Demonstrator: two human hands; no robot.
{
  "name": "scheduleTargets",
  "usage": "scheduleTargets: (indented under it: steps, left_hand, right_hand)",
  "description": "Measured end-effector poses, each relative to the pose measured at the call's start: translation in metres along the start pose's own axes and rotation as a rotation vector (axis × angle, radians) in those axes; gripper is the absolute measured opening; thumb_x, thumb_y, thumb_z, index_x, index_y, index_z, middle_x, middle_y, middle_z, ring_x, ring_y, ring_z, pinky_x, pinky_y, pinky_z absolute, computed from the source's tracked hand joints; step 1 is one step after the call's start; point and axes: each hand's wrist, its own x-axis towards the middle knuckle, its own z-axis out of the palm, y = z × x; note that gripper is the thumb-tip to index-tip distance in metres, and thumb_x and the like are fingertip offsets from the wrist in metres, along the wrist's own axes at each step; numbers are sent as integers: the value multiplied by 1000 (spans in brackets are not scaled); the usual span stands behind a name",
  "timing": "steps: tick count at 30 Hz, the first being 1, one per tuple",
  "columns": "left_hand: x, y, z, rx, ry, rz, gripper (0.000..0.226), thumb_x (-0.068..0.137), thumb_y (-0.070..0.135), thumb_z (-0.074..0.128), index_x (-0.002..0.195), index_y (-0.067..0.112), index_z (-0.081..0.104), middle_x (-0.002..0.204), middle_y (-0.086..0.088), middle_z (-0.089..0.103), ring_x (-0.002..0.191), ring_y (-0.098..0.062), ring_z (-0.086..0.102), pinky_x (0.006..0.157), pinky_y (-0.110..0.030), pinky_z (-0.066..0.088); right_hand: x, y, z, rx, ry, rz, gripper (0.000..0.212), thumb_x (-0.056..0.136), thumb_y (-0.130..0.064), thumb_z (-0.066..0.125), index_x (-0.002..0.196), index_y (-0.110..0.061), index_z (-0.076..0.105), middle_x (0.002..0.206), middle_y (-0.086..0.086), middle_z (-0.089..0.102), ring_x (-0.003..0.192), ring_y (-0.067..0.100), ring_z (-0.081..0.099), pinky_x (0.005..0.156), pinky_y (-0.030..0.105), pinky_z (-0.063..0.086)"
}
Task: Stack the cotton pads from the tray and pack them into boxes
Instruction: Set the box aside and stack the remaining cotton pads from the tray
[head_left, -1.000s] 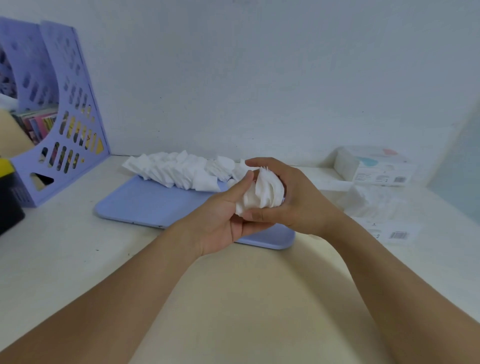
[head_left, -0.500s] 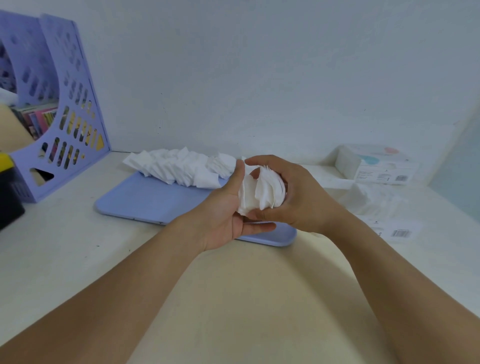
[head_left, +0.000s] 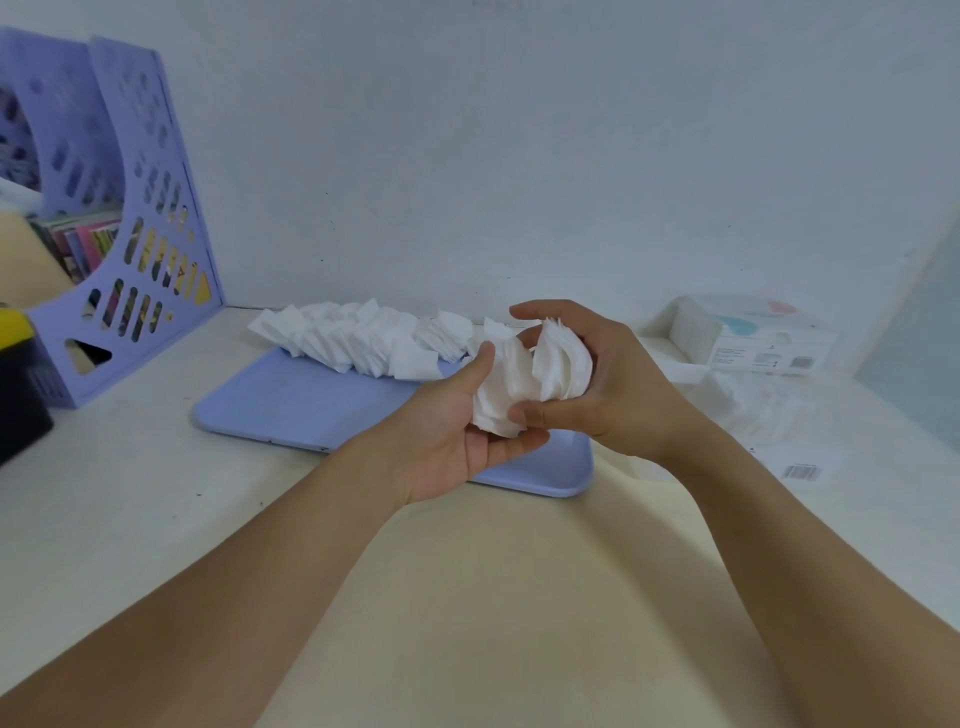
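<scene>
A bunch of white cotton pads (head_left: 530, 379) is held above the near right part of the blue tray (head_left: 311, 405). My right hand (head_left: 608, 384) wraps the bunch from the right, thumb underneath. From the left, my left hand (head_left: 457, 431) cups the same bunch with palm up and thumb against the pads. A loose row of several more cotton pads (head_left: 358, 338) lies along the tray's far edge. A white box (head_left: 753, 338) with its flap open stands at the back right by the wall.
A purple perforated file holder (head_left: 135, 270) with books stands at the back left. A black and yellow object (head_left: 15, 384) sits at the left edge. A clear plastic wrapper with a barcode label (head_left: 769, 426) lies right of the tray.
Both hands have stayed over the tray with the pads. My left thumb has lifted and spread away from the bunch, and the pads fan out more between the two hands.
</scene>
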Motion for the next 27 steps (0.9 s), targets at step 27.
scheduleTargets:
  steps: [27]
  left_hand:
    - [-2,-2,1,91,-103,43,40,101,47,50,132,24,62,131,-4,69,110,-17,68,87,-35,58]
  right_hand:
    - [-1,-7,-2,-13,-44,10,80,67,-7,93,135,-22,56,113,-5,70,106,14,67,88,27,56]
